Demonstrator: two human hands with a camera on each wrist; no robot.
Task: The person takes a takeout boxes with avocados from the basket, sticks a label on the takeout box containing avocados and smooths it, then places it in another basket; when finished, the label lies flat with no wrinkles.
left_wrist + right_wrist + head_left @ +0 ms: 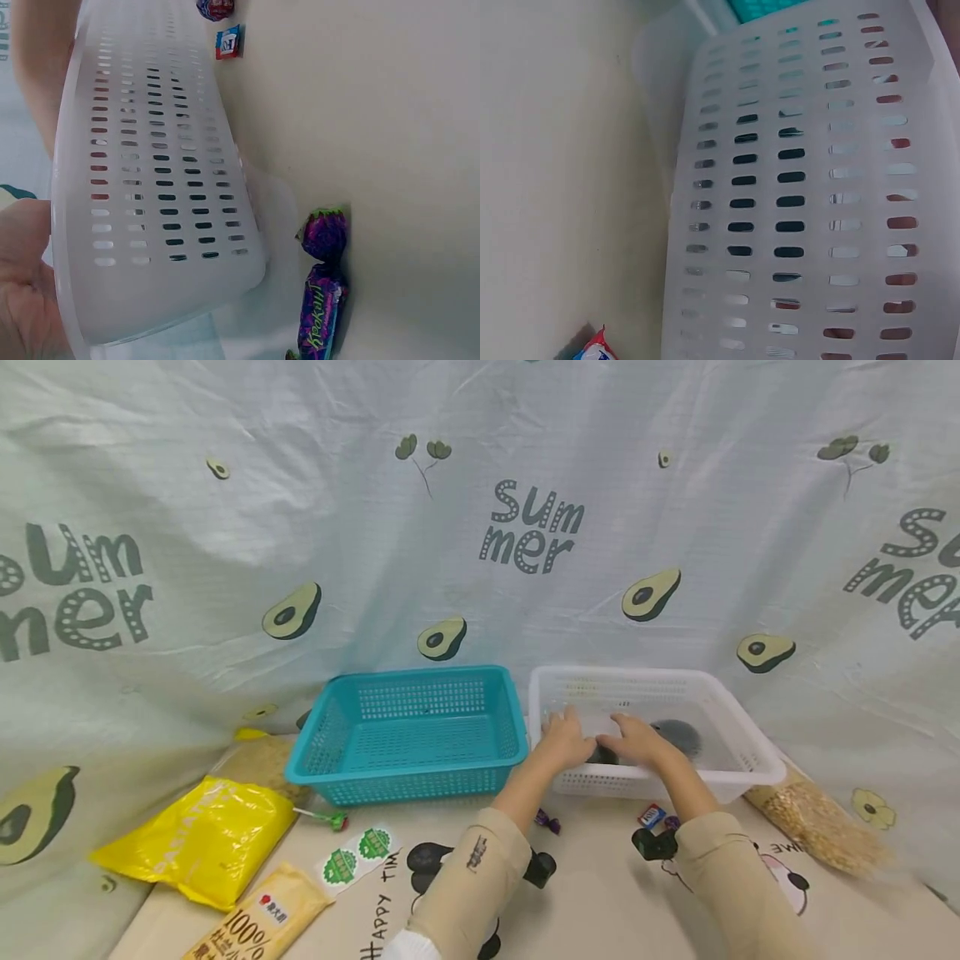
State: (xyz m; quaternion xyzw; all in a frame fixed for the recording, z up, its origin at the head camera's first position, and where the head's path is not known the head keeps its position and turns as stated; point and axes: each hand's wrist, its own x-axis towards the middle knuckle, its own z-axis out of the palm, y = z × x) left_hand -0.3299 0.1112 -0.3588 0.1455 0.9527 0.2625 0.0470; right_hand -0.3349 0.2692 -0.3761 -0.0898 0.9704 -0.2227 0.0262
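Observation:
My left hand (pixel 564 745) reaches over the near rim into the white basket (pixel 738 727), its fingers pointing forward near the left end. Beside it my right hand (pixel 637 743) is also inside, with thumb and forefinger spread apart and pointing left. A dark item (pixel 602 755) lies between the hands, against the basket's near wall; its kind cannot be told. Farther right in the basket is a dark grey, round-looking thing (pixel 677 737) under a clear sheen. In the left wrist view, my left hand (pixel 26 285) shows beyond the rim.
A teal basket (pixel 300 760) stands left of the white one. Yellow bag (pixel 210 835), cream packet (pixel 262 914), lollipop (pixel 333 820) and green stickers (pixel 356 856) lie at left. Wrapped candies (pixel 322 300) lie before the white basket; a bag of grains (pixel 821 827) sits at right.

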